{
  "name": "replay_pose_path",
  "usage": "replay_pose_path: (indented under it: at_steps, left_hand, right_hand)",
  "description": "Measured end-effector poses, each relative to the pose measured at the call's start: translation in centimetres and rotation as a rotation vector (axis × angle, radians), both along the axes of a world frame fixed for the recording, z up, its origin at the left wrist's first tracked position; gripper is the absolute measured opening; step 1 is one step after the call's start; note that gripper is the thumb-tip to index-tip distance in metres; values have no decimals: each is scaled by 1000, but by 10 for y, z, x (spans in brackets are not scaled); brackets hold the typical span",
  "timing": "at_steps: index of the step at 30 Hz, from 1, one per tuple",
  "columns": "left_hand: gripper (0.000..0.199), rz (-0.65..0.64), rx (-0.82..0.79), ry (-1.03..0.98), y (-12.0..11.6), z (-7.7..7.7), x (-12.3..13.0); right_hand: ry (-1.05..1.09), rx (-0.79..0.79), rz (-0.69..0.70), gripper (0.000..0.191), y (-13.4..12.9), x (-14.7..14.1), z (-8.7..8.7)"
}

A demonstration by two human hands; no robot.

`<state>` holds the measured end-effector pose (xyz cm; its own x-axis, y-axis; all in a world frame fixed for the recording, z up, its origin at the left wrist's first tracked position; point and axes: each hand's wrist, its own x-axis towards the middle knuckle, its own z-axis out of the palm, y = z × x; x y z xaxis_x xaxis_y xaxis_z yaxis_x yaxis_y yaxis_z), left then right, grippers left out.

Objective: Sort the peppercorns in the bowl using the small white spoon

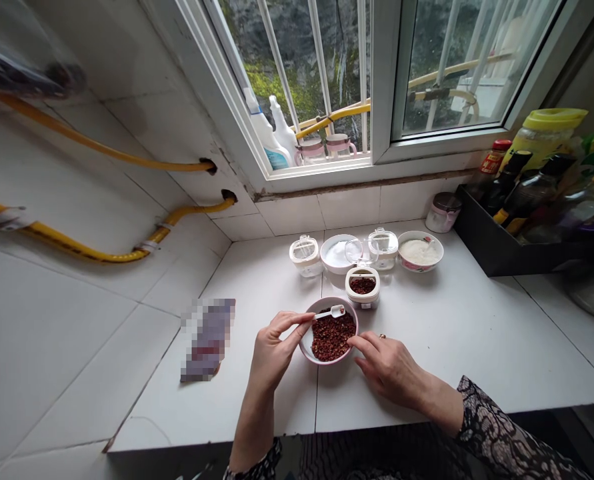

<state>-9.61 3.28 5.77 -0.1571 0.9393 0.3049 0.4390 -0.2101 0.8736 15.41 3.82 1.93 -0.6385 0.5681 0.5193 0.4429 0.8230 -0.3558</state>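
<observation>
A bowl (333, 339) of dark red peppercorns stands on the white tiled counter. Between the thumb and fingers of my left hand (277, 343) is a small white spoon (333, 312), its tip over the peppercorns. My right hand (389, 367) grips the right rim of the bowl, fingers curled. Just behind the bowl is a clear jar (363, 288) with its lid raised and red peppercorns inside. Farther back stand a lidded jar (305, 256), a bowl of white powder (341, 254), another clear jar (383, 249) and a bowl of pale grains (420, 251).
A black box (507, 250) of bottles stands at the right, with a dark-lidded jar (443, 212) beside it. A blurred purple packet (209, 340) lies at the left. Yellow pipes (101, 255) run along the left wall, and a window (321, 167) is behind.
</observation>
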Motion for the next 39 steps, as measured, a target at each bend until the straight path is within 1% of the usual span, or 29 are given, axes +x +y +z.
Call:
replay_pose_path:
  at_steps: [4,6,8,11,14,16,18,21,23,24,26,28,30,33,36,39]
  left_hand:
    - [18,4,96,29,15,18,7]
    - [16,4,164,75,24,26,15]
    - [16,-5,256,162,33,31,24]
    - [20,-66,397,373,42,31,39]
    - [28,-146,475,579,45,25,48]
    - [30,-157,490,645,44,23,50]
    - [30,-124,503,629,40,23,47]
    - [23,-64,485,515,29,26,31]
    - [19,-43,418,463,19,26,16]
    - [17,-47,390,453,14,25,9]
    - [17,-66,282,452,5,21,-4]
    - [18,-90,183,473,-2,15,-11]
    - [19,-113,120,499,-4,8,-10]
    - [19,-139,86,516,-1,-1,0]
    - [19,-144,84,500,3,-6,9]
    - [18,-124,83,448,3,-8,11]
  right_hand:
    - [-9,1,-3,33,0,0,0]
    - [-13,2,-4,33,0,0,0]
    - [-15,-3,-8,33,0,0,0]
    - [-20,-5,-15,33,0,0,-1]
    - [-27,7,-19,33,0,-1,-1]
    - [-33,6,-23,34,0,-1,-1]
    - [-37,-1,-24,35,0,-1,-2]
    - [-33,-4,-13,36,0,-1,-3]
    - [-30,-7,-8,36,0,-1,-3]
    - [-28,-8,-7,35,0,-1,-3]
    - [-26,-7,-6,35,0,0,-3]
    - [-21,0,-6,35,0,0,-2]
    - [-14,5,-1,36,0,0,-2]
    - [1,12,8,35,1,0,0]
    - [6,18,5,34,1,-1,0]
    - [3,20,-2,34,1,-1,0]
